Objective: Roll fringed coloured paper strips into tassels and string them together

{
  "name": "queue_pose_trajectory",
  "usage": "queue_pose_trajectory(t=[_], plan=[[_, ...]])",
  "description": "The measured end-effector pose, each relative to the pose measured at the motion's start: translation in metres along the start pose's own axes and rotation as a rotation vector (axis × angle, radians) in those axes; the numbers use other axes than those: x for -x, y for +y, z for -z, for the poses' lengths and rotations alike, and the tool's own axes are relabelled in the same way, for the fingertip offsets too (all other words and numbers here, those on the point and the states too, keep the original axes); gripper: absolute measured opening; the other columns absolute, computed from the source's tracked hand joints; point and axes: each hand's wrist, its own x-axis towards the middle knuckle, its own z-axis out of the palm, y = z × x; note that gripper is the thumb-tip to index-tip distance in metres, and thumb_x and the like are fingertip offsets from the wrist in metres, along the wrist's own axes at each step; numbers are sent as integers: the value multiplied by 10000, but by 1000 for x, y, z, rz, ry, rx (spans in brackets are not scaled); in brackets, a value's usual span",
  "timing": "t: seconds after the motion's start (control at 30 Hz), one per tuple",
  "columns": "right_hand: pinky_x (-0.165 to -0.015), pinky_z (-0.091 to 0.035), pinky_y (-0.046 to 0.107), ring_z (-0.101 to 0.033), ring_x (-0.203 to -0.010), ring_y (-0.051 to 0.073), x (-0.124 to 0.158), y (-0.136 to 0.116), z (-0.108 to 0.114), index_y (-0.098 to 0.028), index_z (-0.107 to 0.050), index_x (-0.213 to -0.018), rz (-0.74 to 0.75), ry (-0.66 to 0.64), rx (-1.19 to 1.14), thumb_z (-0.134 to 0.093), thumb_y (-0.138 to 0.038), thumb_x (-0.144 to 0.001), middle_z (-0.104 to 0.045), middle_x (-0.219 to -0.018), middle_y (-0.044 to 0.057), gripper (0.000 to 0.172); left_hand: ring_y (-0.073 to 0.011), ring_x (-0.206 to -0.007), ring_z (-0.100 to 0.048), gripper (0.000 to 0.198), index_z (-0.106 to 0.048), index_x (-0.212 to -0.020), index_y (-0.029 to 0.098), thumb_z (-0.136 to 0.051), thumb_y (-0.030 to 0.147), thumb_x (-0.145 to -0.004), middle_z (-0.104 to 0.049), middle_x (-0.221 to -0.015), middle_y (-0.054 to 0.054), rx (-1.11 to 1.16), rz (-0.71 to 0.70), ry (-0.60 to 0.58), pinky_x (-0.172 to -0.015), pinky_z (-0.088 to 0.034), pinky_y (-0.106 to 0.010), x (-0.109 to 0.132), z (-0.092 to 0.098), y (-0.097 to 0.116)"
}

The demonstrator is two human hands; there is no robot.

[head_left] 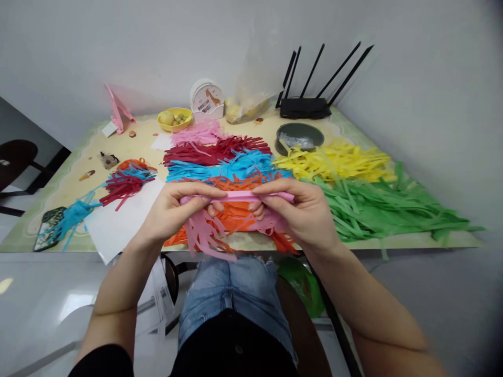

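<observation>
Between both hands, above the table's front edge, a pink tissue-paper tassel [240, 196] is stretched sideways, its middle a narrow folded band and its cut fringe hanging at both ends. My left hand [184, 207] pinches the band left of centre. On the other side my right hand [293, 207] pinches it the same way, the fingers of both closed. Under them lies fringed orange tissue paper [236, 222]. Behind it are layers of blue fringe [220, 168], dark red fringe [208, 152] and more pink fringe [198, 132].
Green fringe [389, 207] and yellow fringe [341, 161] spread at the right. Finished-looking tassels [128, 183] and a phone [49, 230] lie left. Toward the wall stand a yellow fruit bowl [163, 125], a dark round bowl [281, 149] and a black router [304, 109].
</observation>
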Motion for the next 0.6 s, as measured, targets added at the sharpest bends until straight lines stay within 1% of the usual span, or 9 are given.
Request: queue_pose_trajectory(t=[0.13,0.23,0.37,0.47,0.53,0.6], plan=[[-576,-611,202,-717,-607,111,-1,1,-3,-227,-793,-843,-11,21,-48,-694,-143,-863,-770,-734,0,131,-118,-676,-684,148,-839,-903,201,-692,189,-905,-760,-764,-54,9,-68,1,-660,-546,-211,1,1,-4],[-545,-591,196,-695,-569,106,-1,1,-7,-211,-771,-807,-37,40,-63,-692,-151,-842,-760,-699,3,105,-123,-669,-667,155,-833,-860,182,-683,171,-897,-723,-711,-48,0,-109,-7,-659,-534,-222,1,0,-4],[-528,-582,215,-685,-560,121,-1,1,-8,-194,-754,-793,-37,48,-14,-697,-229,-844,-754,-690,21,84,-133,-730,-672,138,-823,-893,177,-690,210,-900,-747,-798,-64,-73,-165,-46,-706,-536,-230,1,2,-5],[-530,-580,226,-691,-570,132,1,-1,-6,-193,-745,-798,44,23,93,-702,-282,-865,-754,-701,27,120,-152,-804,-691,158,-818,-902,177,-679,251,-916,-765,-855,-81,-166,-228,-96,-741,-530,-233,4,6,-4],[-538,-568,220,-692,-582,129,2,-4,-5,-199,-734,-790,125,8,209,-687,-249,-880,-753,-709,23,113,-153,-813,-698,164,-811,-923,183,-664,255,-928,-768,-882,-79,-201,-247,-118,-738,-527,-230,5,7,-2],[-555,-552,223,-689,-602,127,3,-8,-5,-203,-727,-790,209,-23,338,-656,-193,-889,-749,-720,20,122,-148,-779,-701,218,-775,-1103,200,-651,273,-939,-766,-900,-67,-204,-206,-138,-704,-528,-227,5,7,2]])
